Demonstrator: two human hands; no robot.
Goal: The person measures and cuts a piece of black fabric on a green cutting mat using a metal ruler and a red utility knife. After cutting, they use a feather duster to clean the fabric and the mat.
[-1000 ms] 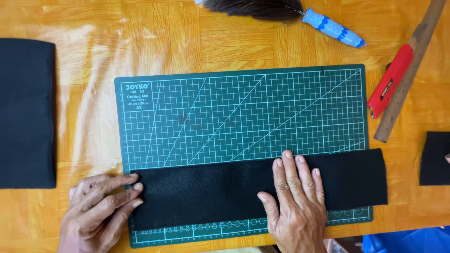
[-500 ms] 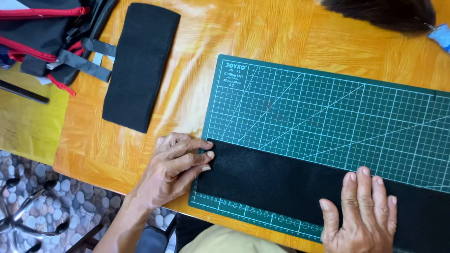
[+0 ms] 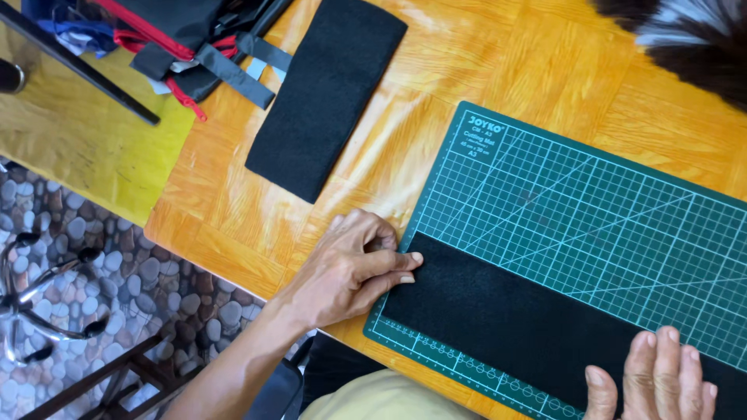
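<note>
A long black felt strip (image 3: 529, 327) lies across the near part of a green gridded cutting mat (image 3: 576, 210). My left hand (image 3: 350, 268) rests at the mat's left edge, fingers bunched, with thumb and fingertips pinching the strip's left end. My right hand (image 3: 654, 381) lies flat on the strip at the bottom right, fingers spread; the frame cuts off part of it. The strip's right end is out of view.
A second black felt piece (image 3: 327, 93) lies on the orange wooden table (image 3: 233, 210) left of the mat. A black and red bag (image 3: 179, 39) sits at the top left. A dark feather duster (image 3: 685, 39) is at the top right. Below the table's left edge is a pebble floor (image 3: 85, 264).
The view has swung left, away from the mat's right side. My left hand's fingers have drawn together at the strip's left end. My right hand stays flat on the strip.
</note>
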